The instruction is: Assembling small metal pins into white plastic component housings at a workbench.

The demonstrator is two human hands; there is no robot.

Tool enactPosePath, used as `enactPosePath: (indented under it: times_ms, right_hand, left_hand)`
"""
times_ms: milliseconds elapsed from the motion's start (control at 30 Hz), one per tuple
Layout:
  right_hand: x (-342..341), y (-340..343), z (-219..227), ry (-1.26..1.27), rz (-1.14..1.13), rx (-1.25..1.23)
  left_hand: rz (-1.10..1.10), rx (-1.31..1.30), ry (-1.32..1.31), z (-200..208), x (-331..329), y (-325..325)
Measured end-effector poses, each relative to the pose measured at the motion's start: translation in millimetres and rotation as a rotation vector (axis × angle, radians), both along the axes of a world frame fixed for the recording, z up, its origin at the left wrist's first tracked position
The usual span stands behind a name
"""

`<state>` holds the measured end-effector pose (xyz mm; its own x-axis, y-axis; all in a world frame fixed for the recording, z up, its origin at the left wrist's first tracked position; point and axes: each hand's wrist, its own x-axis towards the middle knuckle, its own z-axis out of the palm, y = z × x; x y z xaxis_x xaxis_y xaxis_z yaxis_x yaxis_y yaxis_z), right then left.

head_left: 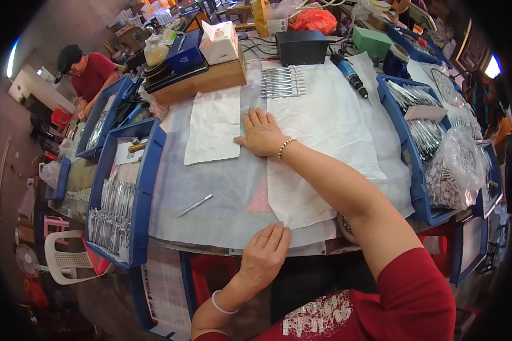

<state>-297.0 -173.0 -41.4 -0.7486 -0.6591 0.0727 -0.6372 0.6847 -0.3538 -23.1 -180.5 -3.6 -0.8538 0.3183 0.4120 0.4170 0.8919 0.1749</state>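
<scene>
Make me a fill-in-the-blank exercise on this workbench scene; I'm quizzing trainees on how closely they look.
1. The right hand lies flat on the large white sheet, a beaded ____ around its wrist.
2. The left hand touches the sheet's ____ edge.
3. A single metal tool lies to the ____ of both hands.
4. The metal parts at the table's sides sit in trays coloured ____.

Missing words: bracelet; near; left; blue

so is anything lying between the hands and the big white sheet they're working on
Nothing visible. The right hand lies flat on the large white paper sheet at its left edge, and the left hand touches its near corner. The small metal tool lies apart to the left.
</scene>
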Motion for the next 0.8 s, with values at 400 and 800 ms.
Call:
enactPosePath:
  times_ms: [400,800]
  right_hand:
    - [17,94,116,-0.401,0.175,-0.465]
    - [248,205,131,-0.913,0.602,-0.422]
  left_hand:
    - [-0.081,0.634,-0.148,69,23,6]
    - [-0.894,1.032,-0.472,202,43,85]
